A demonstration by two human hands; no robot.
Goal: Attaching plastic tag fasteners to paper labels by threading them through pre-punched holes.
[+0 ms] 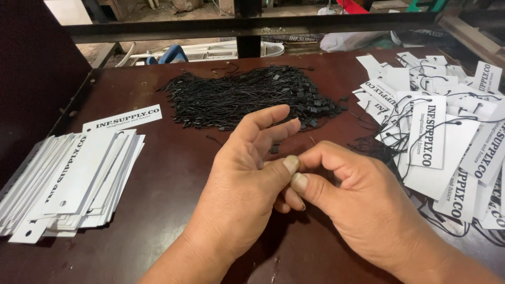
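My left hand (239, 184) and my right hand (363, 202) meet over the middle of the dark brown table (173, 173), thumb tips touching. The left fingers are half spread. The right fingers curl inward, hiding whatever lies between them. A small black plastic piece (274, 149) shows just beyond the left fingers; whether a hand holds it is unclear. A heap of black string fasteners (247, 94) lies behind the hands. On the left sits a fanned stack of white card tags (68, 184). On the right is a pile of white tags with black strings through them (442, 121).
One single white tag (123, 118) lies apart above the left stack. A dark metal bar (247, 26) runs across the table's far edge, with white plastic baskets (210, 51) and a blue object beyond it. A dark panel stands at the far left.
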